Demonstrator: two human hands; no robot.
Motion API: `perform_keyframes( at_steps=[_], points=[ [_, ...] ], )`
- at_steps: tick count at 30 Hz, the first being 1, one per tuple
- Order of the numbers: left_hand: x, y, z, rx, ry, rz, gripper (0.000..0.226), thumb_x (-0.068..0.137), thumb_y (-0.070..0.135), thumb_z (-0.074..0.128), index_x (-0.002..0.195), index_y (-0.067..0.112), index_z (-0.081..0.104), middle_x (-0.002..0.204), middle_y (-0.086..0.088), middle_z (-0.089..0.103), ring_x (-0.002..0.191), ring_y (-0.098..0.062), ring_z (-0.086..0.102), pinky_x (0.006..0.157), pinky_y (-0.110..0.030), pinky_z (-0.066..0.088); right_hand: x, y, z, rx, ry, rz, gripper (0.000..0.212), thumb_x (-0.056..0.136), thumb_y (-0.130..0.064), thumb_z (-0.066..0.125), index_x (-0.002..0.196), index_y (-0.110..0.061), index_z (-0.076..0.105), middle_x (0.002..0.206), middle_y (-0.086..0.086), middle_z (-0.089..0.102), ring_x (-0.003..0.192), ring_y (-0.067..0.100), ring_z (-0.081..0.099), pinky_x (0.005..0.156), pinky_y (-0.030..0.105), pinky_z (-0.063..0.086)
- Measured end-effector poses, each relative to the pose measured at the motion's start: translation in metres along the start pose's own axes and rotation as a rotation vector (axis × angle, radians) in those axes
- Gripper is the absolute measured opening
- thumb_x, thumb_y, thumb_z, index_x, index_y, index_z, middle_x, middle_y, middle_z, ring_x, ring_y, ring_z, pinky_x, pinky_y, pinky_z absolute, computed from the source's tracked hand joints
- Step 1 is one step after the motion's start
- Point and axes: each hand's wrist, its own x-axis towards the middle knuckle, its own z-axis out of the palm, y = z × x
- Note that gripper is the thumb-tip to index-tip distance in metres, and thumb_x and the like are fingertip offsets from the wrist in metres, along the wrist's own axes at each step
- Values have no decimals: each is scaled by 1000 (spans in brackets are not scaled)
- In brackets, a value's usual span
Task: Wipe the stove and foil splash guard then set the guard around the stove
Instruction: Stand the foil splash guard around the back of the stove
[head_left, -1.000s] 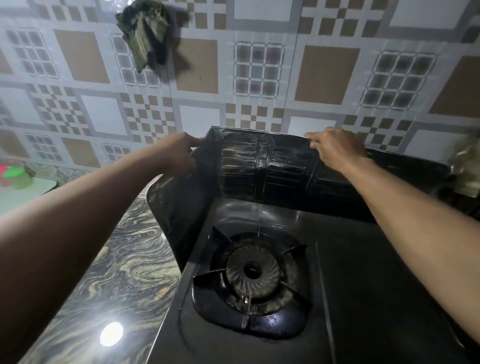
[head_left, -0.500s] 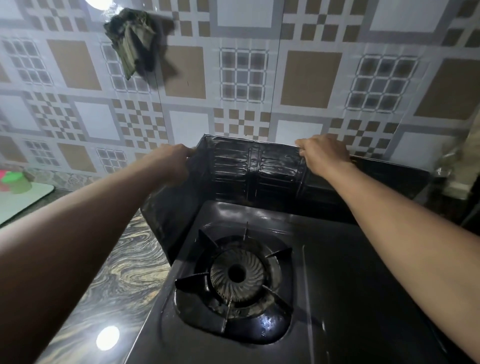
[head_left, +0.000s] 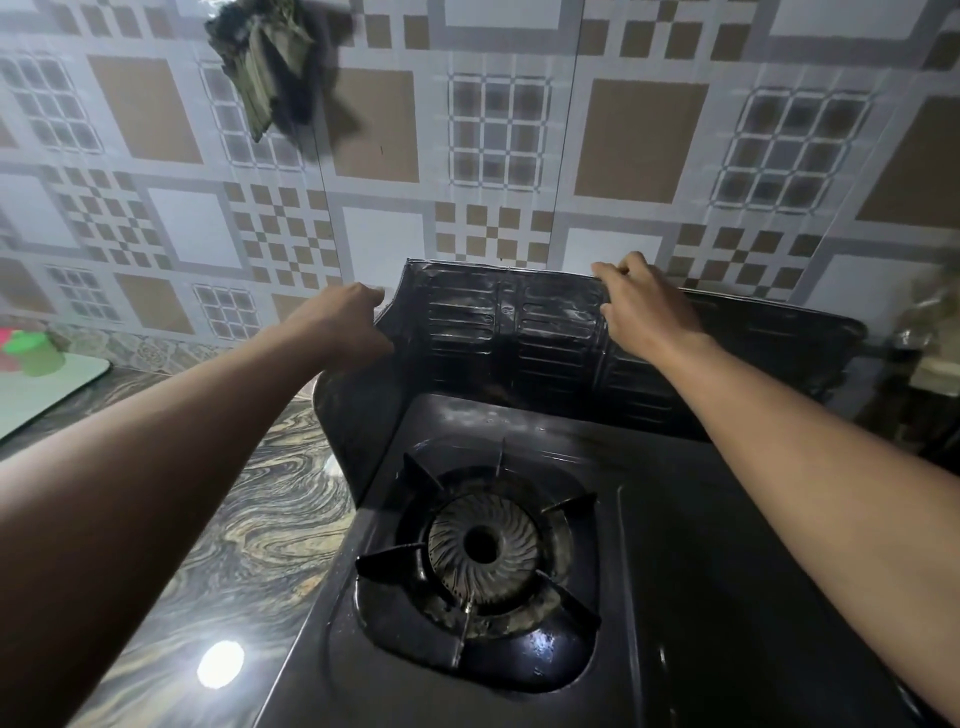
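Observation:
A black gas stove (head_left: 717, 571) with one round burner (head_left: 480, 545) sits on the marbled counter. The dark foil splash guard (head_left: 545, 332) stands upright along the stove's back and folds forward along its left side. My left hand (head_left: 348, 322) grips the guard's top edge at the left fold. My right hand (head_left: 639, 306) pinches the top edge of the back panel, fingers curled over it. A dark green cloth (head_left: 265, 67) hangs on the tiled wall at the upper left.
The swirled marble counter (head_left: 249, 545) runs to the left of the stove. A white board (head_left: 47, 384) with a green cup (head_left: 36, 353) lies at the far left. Blurred items (head_left: 930, 332) stand at the right edge, close to the guard's end.
Both hands keep their hold on the guard's top edge. The guard's left corner has shifted slightly; the camera view has tilted a little.

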Motion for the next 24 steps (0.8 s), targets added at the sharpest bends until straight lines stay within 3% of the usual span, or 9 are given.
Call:
perform_keyframes(
  at_steps=[2,5,9,13,16,19,24],
  points=[
    [0,-3,-1,-10,11,-28,49,82,18,71,129,7,63,110,-16,69,100,-34,65,78,-40,55,7,-11,0,11,-1,-22,43,93,-6,58,135,-10,48,118,13,49,97,32,55,66,36,47],
    [-2,-5,-1,-22,13,-54,33,80,17,68,112,12,74,81,-6,65,77,-27,63,59,-30,46,19,-32,4,58,-19,-60,45,93,-6,56,137,-10,47,120,11,47,102,31,54,72,40,52],
    [-3,-5,-3,-33,18,-71,31,77,20,66,106,15,75,81,-8,68,75,-26,65,62,-34,55,38,-67,12,137,-80,-144,55,95,-11,57,147,-14,39,127,11,44,109,30,53,86,44,54],
    [-2,-2,0,-42,28,-84,29,80,19,64,106,14,76,84,-9,69,73,-24,65,65,-34,58,60,-106,17,278,-176,-203,62,98,-19,58,153,-23,30,140,9,38,123,30,48,102,42,46],
    [-2,1,3,-25,52,-101,28,81,19,62,105,15,75,85,-10,69,71,-24,62,54,-27,49,73,-132,21,367,-242,-271,65,98,-24,58,153,-36,27,141,6,37,122,25,48,105,37,41],
    [-4,4,5,-47,62,-116,24,83,21,61,101,13,74,77,-7,65,66,-19,59,51,-27,44,85,-152,24,460,-277,-327,56,99,-26,56,147,-47,36,130,1,40,105,14,47,103,30,38],
    [-9,3,4,-77,93,-146,17,85,20,60,85,5,69,71,-10,61,64,-24,59,52,-32,47,91,-164,28,500,-250,-374,32,97,-32,57,129,-33,59,121,6,49,99,16,51,91,27,37]
  ],
)
